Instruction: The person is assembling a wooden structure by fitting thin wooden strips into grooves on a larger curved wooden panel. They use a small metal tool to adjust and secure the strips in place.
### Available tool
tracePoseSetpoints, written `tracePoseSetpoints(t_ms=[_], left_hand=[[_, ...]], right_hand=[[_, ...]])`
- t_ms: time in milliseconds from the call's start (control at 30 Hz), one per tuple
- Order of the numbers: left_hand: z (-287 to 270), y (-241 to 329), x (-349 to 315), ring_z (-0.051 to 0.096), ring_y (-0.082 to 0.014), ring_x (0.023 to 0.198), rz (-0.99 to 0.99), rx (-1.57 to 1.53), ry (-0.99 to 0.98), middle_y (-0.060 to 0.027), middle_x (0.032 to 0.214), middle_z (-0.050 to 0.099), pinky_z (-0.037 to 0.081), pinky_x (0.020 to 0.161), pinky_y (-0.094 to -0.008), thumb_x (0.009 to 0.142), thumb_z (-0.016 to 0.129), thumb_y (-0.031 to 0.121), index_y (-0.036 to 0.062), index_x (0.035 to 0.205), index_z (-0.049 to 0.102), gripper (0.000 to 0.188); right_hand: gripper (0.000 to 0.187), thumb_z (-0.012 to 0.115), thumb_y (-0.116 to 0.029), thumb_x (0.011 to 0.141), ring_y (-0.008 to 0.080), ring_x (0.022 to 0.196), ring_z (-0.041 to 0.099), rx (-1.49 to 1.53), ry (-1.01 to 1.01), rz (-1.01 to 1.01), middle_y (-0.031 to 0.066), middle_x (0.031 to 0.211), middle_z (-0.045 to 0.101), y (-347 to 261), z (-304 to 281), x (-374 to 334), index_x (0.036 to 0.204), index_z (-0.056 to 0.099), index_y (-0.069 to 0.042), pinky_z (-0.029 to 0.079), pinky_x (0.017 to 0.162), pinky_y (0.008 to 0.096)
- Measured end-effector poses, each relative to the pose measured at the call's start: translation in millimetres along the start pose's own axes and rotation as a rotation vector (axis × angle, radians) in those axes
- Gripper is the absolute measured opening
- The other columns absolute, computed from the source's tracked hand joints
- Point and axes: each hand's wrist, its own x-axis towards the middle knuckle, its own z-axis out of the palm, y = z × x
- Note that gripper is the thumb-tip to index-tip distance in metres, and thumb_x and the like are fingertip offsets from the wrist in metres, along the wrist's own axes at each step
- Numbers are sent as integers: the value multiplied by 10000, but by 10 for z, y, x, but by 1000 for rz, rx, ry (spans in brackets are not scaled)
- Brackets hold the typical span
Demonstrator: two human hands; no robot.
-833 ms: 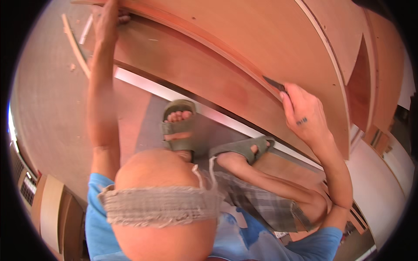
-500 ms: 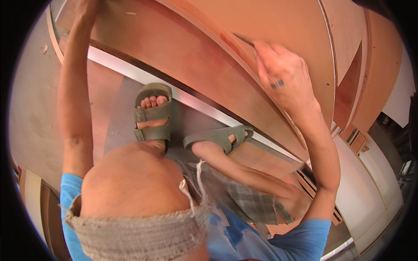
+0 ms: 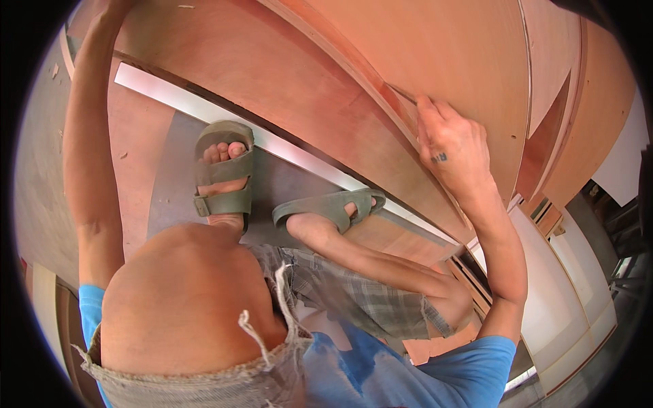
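Note:
My right hand [image 3: 452, 139] is closed in a pinch round a thin dark pointed tool [image 3: 400, 92]; whether it is a blade or a pencil I cannot make out. The tool's tip meets the edge of a long narrow reddish wood strip [image 3: 364, 71] that lies between two broad wooden sheets. One orange-brown sheet [image 3: 456, 47] spreads beyond the strip, and a redder sheet [image 3: 252, 75] lies on its near side. My left forearm [image 3: 92, 136] stretches up to the top left, where the picture's edge cuts off the hand.
A pale straight bar [image 3: 183, 102] runs beneath the red sheet's near edge. My sandalled feet, the left sandal [image 3: 228, 166] and right sandal [image 3: 320, 209], rest close to it. More cut panels [image 3: 598, 102] and white boards [image 3: 551, 265] stand at the right.
My right hand and the tool have shifted slightly right and nearer to me along the strip. The whole view has also moved a little, and the left hand has slipped farther out of it.

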Motion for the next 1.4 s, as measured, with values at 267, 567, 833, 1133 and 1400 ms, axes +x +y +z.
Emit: tracePoseSetpoints(t_ms=[267,567,833,1133,1400], left_hand=[[17,-29,120,743,-218,858,-38,-7,-10,-152,1115,715,579,816,-337,992,654,434,0,1329,659,549],[56,-18,407,758,-225,879,-52,-6,-41,-163,1108,743,575,844,-347,988,652,441,3,1335,661,558],[281,-198,-211,631,-305,1256,1135,882,72,-126,1315,710,432,1110,-470,900,734,140,95,1407,646,516],[1763,257,-2271,454,-347,1381,1497,934,-796,-159,1457,521,373,1135,-531,845,702,246,86,1324,695,505],[2150,250,-2192,557,-245,1132,1692,544,-794,-72,1194,575,482,910,-378,802,659,206,75,1216,699,436]], right_hand=[[293,685,-65,869,356,738,721,-51,-71,46,132,918,687,289,197,-548,1161,676,-39,585,633,478],[249,649,-46,874,370,788,726,-94,-85,78,141,933,687,460,266,-762,1122,672,-50,590,648,479],[114,678,-82,947,362,800,691,502,102,379,185,912,685,111,308,-1536,1040,704,-21,546,705,455],[236,613,-182,1039,215,771,633,1540,-139,353,114,818,670,-672,882,-1747,913,705,-4,508,711,382],[253,635,-213,1017,192,770,597,1597,-284,508,71,832,649,-1123,435,-2331,912,695,9,482,725,368]])
